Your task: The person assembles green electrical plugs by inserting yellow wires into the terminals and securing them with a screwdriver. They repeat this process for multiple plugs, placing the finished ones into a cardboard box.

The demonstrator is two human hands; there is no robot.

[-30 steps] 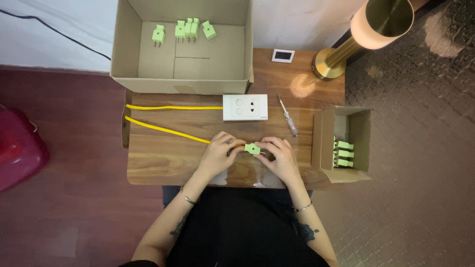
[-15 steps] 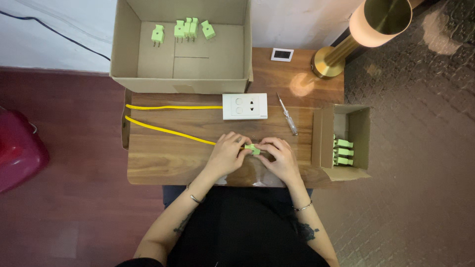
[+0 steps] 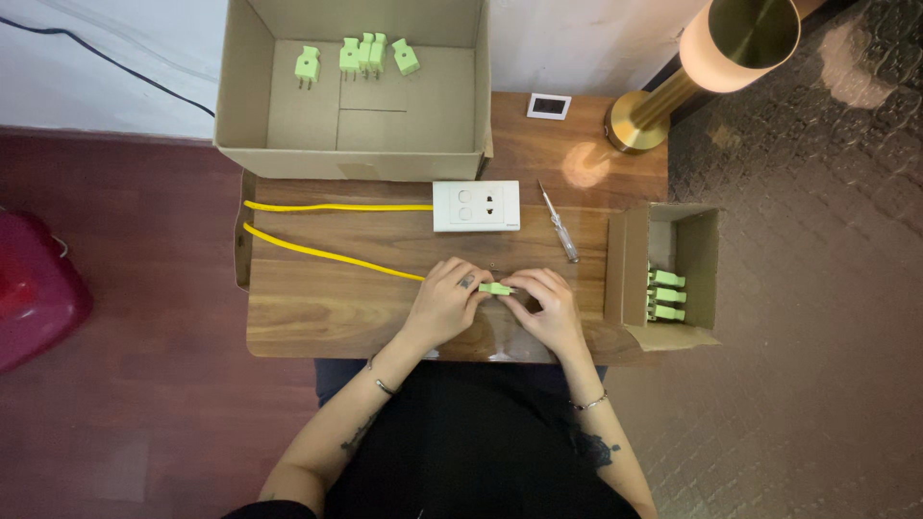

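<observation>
— Green plug (image 3: 496, 288), where is it at this moment?

— It is between my two hands, low over the wooden table (image 3: 317, 308), a little in front of the white socket plate (image 3: 476, 206). My left hand (image 3: 444, 300) is closed on its left end, where the yellow cable (image 3: 327, 254) comes in, and my right hand (image 3: 544, 303) pinches its right end with the fingertips. So both hands are clamped on this one plug.

— How far is the work, in your opinion?

— I go from the left. The yellow cable lies in two lines on the table; one line goes to the socket plate, the other goes into my left hand. In the big cardboard box (image 3: 250, 106) at the back I see four green plugs (image 3: 358, 56), lying loose. The screwdriver (image 3: 559, 223) lies beside the socket plate, and nobody touches it. In the small cardboard box (image 3: 630, 269) at my right there are more green plugs (image 3: 665, 295), in a row. I judge that the plug in my hands is in the middle of its work on the cable end. If it is already closed, I cannot tell; my fingers hide it.

— And what differs from one second ago?

— Very little. Then more of the plug was visible between my hands. Now my fingers are closer around it. Cable, boxes and screwdriver lie as before.
</observation>
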